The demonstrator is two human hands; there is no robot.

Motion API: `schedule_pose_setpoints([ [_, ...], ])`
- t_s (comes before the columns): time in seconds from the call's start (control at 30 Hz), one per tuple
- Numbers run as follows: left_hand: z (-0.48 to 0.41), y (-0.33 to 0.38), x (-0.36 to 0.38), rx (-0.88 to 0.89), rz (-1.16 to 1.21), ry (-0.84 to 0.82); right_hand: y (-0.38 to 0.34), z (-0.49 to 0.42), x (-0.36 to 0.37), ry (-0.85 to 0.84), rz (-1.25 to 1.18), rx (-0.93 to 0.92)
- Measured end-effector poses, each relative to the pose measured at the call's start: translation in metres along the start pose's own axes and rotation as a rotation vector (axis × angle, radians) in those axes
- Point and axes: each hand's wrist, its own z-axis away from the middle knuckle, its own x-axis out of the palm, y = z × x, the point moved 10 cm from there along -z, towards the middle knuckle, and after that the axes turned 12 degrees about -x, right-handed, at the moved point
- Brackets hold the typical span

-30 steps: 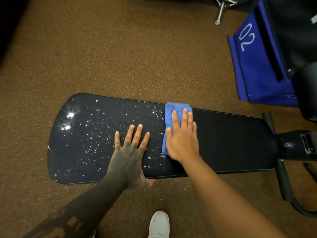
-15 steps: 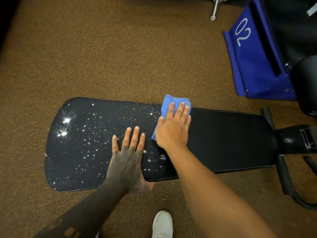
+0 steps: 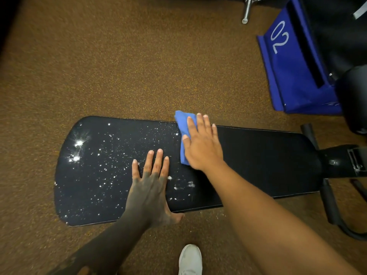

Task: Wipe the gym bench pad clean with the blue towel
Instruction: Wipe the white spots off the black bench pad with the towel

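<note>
A long black gym bench pad (image 3: 258,159) lies across the middle of the view. Its left half is speckled with white droplets and its right half looks plain black. A folded blue towel (image 3: 183,126) rests on the pad's far edge near the middle. My right hand (image 3: 202,143) presses flat on the towel, fingers pointing away from me, covering most of it. My left hand (image 3: 151,187) lies flat on the pad's near side among the droplets, fingers spread, holding nothing. A few white smears sit between the two hands.
Brown speckled floor surrounds the bench. A blue panel marked "02" (image 3: 292,62) stands at the upper right beside dark equipment. The bench's black frame and tube (image 3: 341,163) extend to the right. A chrome leg (image 3: 247,10) shows at the top. My white shoe (image 3: 189,259) is below.
My right hand has slid the towel away from me to the pad's far edge, and the towel's far corner now overhangs it. My left hand has stayed flat in the same spot.
</note>
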Motion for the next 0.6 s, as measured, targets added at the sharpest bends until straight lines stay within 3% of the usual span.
schedule_pose_setpoints([
  [0.1, 0.001, -0.001, -0.003, 0.009, 0.008, 0.016, 0.006, -0.006, 0.0, 0.015, -0.005, 0.138],
  [0.37, 0.0, -0.014, -0.004, 0.039, 0.003, 0.007, -0.034, 0.048, 0.015, -0.023, 0.024, -0.087],
  [0.6, -0.001, -0.015, -0.005, 0.031, -0.007, 0.021, -0.031, 0.031, 0.017, -0.028, 0.007, 0.016],
])
